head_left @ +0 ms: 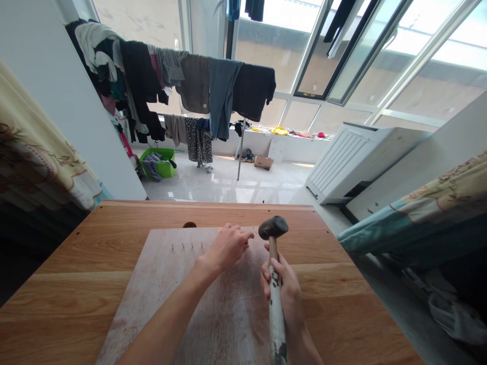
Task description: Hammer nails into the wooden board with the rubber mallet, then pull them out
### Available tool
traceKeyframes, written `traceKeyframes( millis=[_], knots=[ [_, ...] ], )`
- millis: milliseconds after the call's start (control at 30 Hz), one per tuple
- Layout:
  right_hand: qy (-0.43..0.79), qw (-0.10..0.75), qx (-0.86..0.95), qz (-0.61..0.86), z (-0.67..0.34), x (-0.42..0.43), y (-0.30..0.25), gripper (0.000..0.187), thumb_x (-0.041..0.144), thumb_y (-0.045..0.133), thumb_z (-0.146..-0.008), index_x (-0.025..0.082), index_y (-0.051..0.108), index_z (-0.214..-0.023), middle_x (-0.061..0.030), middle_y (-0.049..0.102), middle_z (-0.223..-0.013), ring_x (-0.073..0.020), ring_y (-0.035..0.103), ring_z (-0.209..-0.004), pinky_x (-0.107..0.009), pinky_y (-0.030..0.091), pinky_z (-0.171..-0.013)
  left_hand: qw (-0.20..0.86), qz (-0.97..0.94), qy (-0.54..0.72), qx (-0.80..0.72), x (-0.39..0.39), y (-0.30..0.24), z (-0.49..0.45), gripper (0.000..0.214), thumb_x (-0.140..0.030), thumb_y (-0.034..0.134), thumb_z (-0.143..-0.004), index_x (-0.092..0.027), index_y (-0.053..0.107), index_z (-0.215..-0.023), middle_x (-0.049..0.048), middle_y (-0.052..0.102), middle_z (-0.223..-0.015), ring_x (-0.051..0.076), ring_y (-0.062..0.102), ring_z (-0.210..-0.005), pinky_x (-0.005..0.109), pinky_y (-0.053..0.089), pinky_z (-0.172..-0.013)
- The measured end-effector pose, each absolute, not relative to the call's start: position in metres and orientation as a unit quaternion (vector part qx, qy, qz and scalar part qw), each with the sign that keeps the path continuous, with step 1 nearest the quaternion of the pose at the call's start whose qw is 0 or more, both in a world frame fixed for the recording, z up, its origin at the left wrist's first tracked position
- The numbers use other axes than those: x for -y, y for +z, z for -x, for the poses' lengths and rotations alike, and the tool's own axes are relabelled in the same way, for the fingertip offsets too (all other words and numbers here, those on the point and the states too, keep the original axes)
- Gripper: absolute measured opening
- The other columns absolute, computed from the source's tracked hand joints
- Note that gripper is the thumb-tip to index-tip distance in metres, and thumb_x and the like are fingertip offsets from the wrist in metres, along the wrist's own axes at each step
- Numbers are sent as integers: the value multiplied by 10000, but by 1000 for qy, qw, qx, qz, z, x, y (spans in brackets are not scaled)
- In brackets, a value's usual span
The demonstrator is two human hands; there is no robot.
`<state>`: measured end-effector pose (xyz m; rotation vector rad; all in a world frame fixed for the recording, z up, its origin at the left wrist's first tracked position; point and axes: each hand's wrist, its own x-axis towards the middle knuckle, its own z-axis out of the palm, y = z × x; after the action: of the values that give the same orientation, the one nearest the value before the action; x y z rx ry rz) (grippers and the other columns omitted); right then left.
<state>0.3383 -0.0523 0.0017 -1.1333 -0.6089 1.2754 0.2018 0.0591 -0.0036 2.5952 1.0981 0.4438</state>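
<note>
My right hand (285,284) is wrapped round the pale, paint-chipped handle of a hammer (277,319). Its dark, rounded head is raised at the top, just right of my left hand (232,246). The left hand is low over the far right part of a greyish wooden board (167,294), with thumb and fingers pinched together. Whatever is between those fingertips is too small or hidden to make out. Several thin nails (192,245) stand upright in a row along the board's far left part, apart from both hands.
The board lies on a brown wooden table (76,284), which has a dark round hole (189,224) beyond the board. Past the table are a drying rack with hung clothes (224,91), a green basket (163,167) and a white ribbed cabinet (342,162). Curtains (437,213) hang at both sides.
</note>
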Motion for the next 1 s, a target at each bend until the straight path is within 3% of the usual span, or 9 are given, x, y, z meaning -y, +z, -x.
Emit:
traceKeyframes(
  millis=[300, 600, 767, 1000],
  knots=[
    [536, 567, 315, 541, -335, 55, 8, 564, 568, 691, -805, 163, 604, -1188, 74, 524, -580, -78, 413, -360, -190, 294, -346, 158, -887, 149, -407, -59, -5, -206, 391, -128, 599, -916, -195, 574, -1300, 76, 787, -1010, 248, 720, -1006, 373, 472, -904],
    [557, 520, 328, 558, -348, 55, 19, 549, 612, 714, -760, 176, 623, -1080, 70, 532, -587, -69, 429, -346, -171, 307, -329, 142, -883, 137, -426, -58, -3, -207, 479, -167, 612, -903, -220, 555, -1375, 75, 796, -997, 259, 730, -974, 354, 517, -868],
    [567, 498, 359, 549, -351, 60, 15, 516, 586, 688, -821, 185, 639, -1141, 66, 547, -601, -60, 443, -359, -161, 331, -347, 145, -879, 135, -434, -58, -3, -208, 420, -145, 616, -880, -217, 603, -1294, 79, 797, -960, 290, 739, -930, 367, 528, -804],
    [573, 518, 350, 531, -346, 67, -1, 633, 574, 671, -857, 176, 567, -1338, 76, 529, -597, -58, 423, -355, -158, 320, -333, 173, -869, 148, -439, -58, -3, -207, 420, -127, 607, -872, -232, 610, -1279, 69, 795, -970, 275, 743, -943, 345, 527, -799]
  ],
)
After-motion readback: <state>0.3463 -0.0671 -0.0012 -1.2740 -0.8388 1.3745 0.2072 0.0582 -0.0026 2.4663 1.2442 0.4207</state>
